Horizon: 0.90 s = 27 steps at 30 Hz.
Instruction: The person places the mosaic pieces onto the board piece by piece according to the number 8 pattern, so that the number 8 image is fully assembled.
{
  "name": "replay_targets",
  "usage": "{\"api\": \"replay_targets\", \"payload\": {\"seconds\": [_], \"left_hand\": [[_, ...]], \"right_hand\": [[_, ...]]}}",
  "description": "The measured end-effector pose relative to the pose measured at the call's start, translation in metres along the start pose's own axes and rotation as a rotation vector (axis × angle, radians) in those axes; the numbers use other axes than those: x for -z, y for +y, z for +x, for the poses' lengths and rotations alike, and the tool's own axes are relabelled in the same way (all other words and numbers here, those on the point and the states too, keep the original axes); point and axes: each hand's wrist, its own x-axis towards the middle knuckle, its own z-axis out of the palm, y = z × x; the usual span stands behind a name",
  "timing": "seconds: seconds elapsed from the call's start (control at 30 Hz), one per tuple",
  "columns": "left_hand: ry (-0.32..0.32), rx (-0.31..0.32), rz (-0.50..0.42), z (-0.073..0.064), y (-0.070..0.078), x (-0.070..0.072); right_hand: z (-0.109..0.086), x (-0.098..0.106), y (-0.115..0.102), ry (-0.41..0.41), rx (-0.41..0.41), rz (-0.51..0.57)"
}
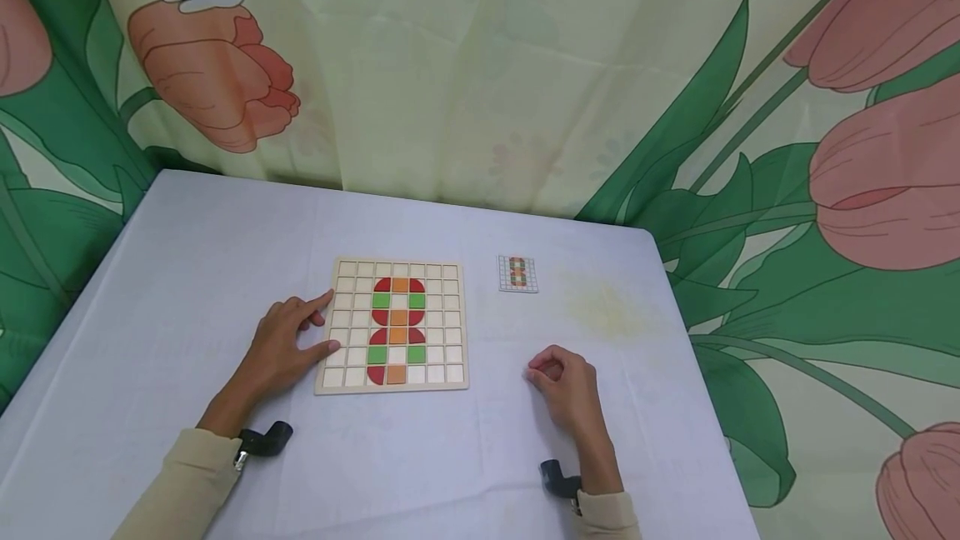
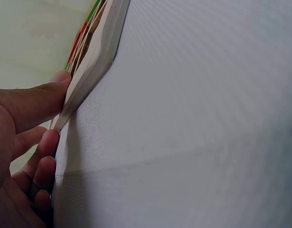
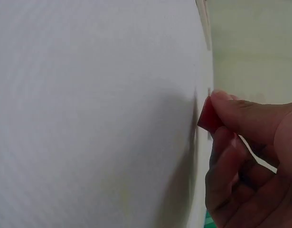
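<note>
A square wooden grid board (image 1: 438,357) lies on the table with red, orange and green tiles set in its middle columns. At its left edge, my left hand (image 1: 281,348) touches the rim with thumb and a fingertip; the left wrist view shows the thumb (image 2: 36,104) against the board's side (image 2: 91,71). To the right of the board, my right hand (image 1: 566,386) is above the cloth. In the right wrist view its thumb and finger pinch a small red tile (image 3: 209,116). That tile is hidden by the fingers in the head view.
A small pattern card (image 1: 518,274) printed with a similar coloured grid lies right of the board's upper corner. White cloth (image 1: 480,465) covers the table. A curtain (image 1: 450,73) with tulips hangs behind it. A yellowish stain (image 1: 607,307) marks the cloth at right.
</note>
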Motion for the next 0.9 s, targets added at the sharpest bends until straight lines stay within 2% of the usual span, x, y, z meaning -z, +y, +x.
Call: {"api": "replay_targets", "payload": {"seconds": [0.33,0.53,0.77,0.9], "left_hand": [[0.002,-0.001,-0.005,-0.0002,0.0017,0.0012],[0.008,-0.005,0.001,0.0006,0.0023,0.0016],[0.003,-0.012,0.003,0.0013,-0.0007,-0.0006],[0.000,-0.001,0.001,0.0008,-0.0010,-0.0009]], "right_hand": [[-0.0011,-0.0009,-0.0031,0.039,-0.003,0.038],[-0.0012,-0.0004,-0.0022,0.058,0.013,0.010],[-0.0040,0.0056,-0.0048,-0.003,0.024,-0.050],[-0.0060,0.0079,-0.0057,-0.040,0.066,-0.097]]}}
